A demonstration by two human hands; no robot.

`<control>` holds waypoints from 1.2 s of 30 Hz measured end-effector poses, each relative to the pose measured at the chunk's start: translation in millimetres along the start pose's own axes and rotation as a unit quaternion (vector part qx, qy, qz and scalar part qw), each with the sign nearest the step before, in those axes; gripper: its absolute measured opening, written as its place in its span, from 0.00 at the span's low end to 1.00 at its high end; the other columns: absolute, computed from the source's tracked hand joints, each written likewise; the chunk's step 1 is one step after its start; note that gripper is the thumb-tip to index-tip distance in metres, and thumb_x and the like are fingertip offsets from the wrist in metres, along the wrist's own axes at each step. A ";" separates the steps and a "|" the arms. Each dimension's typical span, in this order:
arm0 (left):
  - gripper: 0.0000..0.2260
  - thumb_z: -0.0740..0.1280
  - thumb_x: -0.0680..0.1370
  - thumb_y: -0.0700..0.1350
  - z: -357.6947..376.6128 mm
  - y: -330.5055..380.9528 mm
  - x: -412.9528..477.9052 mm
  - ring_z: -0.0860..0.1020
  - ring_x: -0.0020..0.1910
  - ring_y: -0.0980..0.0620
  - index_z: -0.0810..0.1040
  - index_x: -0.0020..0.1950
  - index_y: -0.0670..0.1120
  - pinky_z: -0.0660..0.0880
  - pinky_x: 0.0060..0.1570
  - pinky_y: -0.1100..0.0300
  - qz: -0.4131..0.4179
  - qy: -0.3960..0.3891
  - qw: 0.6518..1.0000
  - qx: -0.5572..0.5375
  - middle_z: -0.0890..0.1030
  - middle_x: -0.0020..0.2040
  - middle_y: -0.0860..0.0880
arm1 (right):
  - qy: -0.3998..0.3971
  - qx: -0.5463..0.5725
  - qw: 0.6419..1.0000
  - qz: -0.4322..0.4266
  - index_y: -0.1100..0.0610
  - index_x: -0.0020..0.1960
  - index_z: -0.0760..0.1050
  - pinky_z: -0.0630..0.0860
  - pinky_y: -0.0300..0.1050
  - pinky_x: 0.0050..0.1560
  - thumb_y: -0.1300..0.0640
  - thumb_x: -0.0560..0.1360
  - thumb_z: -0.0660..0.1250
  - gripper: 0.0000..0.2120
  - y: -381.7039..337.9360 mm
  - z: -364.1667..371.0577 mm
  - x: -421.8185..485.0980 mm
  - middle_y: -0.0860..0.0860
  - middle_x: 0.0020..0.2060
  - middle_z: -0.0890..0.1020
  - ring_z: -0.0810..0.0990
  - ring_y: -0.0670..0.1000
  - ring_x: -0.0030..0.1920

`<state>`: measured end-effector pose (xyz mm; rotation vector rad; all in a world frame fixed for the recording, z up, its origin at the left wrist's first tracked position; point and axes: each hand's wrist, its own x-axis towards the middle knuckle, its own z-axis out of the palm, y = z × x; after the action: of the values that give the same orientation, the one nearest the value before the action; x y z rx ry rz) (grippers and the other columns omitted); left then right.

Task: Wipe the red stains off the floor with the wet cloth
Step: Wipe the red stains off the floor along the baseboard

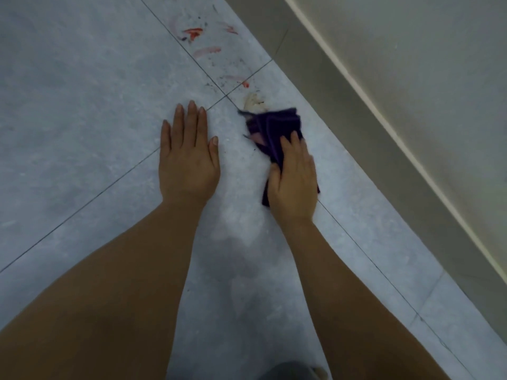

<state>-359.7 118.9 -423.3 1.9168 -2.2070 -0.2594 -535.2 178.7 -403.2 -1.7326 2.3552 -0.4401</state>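
Red stains (195, 33) smear the grey tiled floor (82, 105) at the top centre, with a smaller red spot (245, 84) nearer a tile joint. A pale yellowish smear (253, 101) lies just beyond the dark purple cloth (274, 127). My right hand (292, 182) lies on the cloth, its fingers bent over the folded fabric and pressing it to the floor. My left hand (189, 154) rests flat on the tile to the left, fingers straight and together, holding nothing.
A beige skirting and wall (384, 91) run diagonally along the right side, close to the cloth. Dark grout lines (208, 78) cross near the stains. A grey object (290, 371) shows at the bottom edge.
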 end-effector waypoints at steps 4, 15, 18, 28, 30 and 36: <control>0.25 0.44 0.85 0.51 -0.1 0.0 0.4 0.49 0.80 0.45 0.51 0.81 0.42 0.47 0.78 0.46 -0.003 -0.008 1.000 0.002 0.52 0.81 0.43 | 0.050 -0.020 0.987 0.154 0.57 0.79 0.58 0.55 0.56 0.77 0.51 0.81 0.55 0.27 16.3 -2.5 -13.8 0.54 0.78 0.60 0.56 0.54 0.79; 0.26 0.43 0.85 0.53 -0.2 1.3 -0.3 0.49 0.80 0.45 0.50 0.81 0.42 0.48 0.78 0.45 -0.004 -0.027 1.000 0.006 0.51 0.81 0.43 | -0.003 -0.068 0.997 0.039 0.57 0.77 0.61 0.55 0.55 0.77 0.48 0.82 0.53 0.26 -23.3 8.6 17.0 0.56 0.78 0.60 0.57 0.56 0.78; 0.26 0.41 0.85 0.53 0.0 1.4 -0.7 0.48 0.80 0.45 0.49 0.81 0.42 0.47 0.78 0.45 -0.003 -0.031 0.999 0.012 0.50 0.81 0.43 | -0.006 -0.053 0.998 0.029 0.58 0.74 0.66 0.54 0.55 0.78 0.48 0.79 0.58 0.26 -9.1 1.0 25.3 0.55 0.77 0.62 0.61 0.56 0.77; 0.26 0.42 0.84 0.52 -17.6 -12.2 16.8 0.60 0.78 0.48 0.59 0.79 0.42 0.53 0.77 0.51 -0.003 -0.018 0.993 -0.120 0.63 0.78 0.45 | 0.047 -0.036 0.974 0.219 0.56 0.81 0.49 0.49 0.53 0.79 0.44 0.83 0.50 0.31 -82.5 35.4 40.5 0.56 0.80 0.51 0.47 0.55 0.80; 0.26 0.43 0.84 0.51 -25.0 -33.7 38.4 0.60 0.78 0.47 0.58 0.79 0.42 0.51 0.78 0.50 0.005 -0.010 0.994 -0.106 0.62 0.79 0.44 | 0.046 -0.029 0.971 0.234 0.56 0.81 0.48 0.48 0.53 0.79 0.44 0.83 0.49 0.31 -101.1 41.7 56.0 0.57 0.80 0.50 0.47 0.56 0.80; 0.26 0.44 0.85 0.52 -20.1 -93.2 76.8 0.54 0.79 0.44 0.55 0.80 0.41 0.48 0.78 0.45 -0.005 -0.009 1.000 -0.003 0.57 0.80 0.42 | 0.044 -0.014 0.987 0.156 0.56 0.80 0.51 0.50 0.52 0.79 0.49 0.83 0.51 0.28 -112.7 48.1 63.3 0.56 0.80 0.53 0.50 0.56 0.80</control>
<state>-275.8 29.9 -425.6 1.9290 -2.2063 -0.2867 -437.8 81.2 -408.0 -1.3443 2.6442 -0.4398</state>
